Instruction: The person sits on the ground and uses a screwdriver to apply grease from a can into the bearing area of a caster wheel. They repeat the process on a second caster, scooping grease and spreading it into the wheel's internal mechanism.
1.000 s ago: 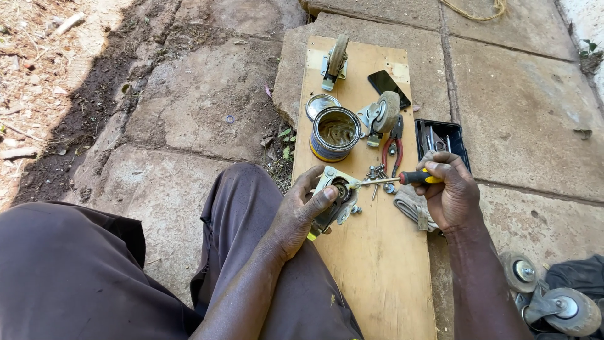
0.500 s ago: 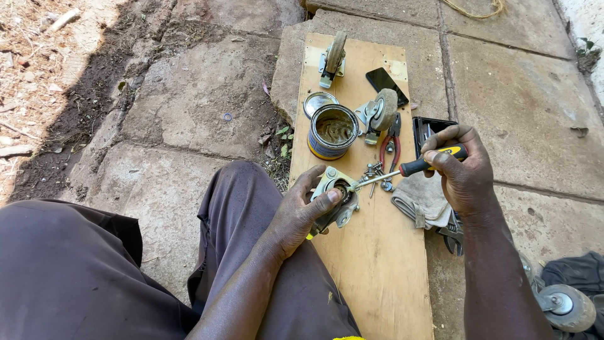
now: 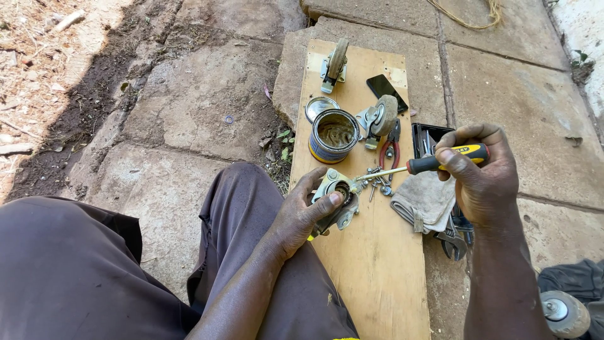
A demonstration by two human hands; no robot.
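Now left hand (image 3: 302,217) grips caster bracket (image 3: 336,195); right hand (image 3: 481,179) holds screwdriver (image 3: 421,166).

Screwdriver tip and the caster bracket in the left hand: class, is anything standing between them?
Nothing visible. The screwdriver, held by the right hand, has its tip at the caster bracket gripped by the left hand; loose bolts lie just beneath.

A long wooden board (image 3: 377,277) lies across stone paving slabs (image 3: 189,119). On the board stand an open tin of grease (image 3: 333,135) with its lid (image 3: 319,108) just beside it, two caster wheels (image 3: 335,63) (image 3: 380,118), a dark phone (image 3: 387,91) and red-handled pliers (image 3: 391,148). A grey rag (image 3: 425,198) drapes over the board's edge, near a wrench (image 3: 454,242).
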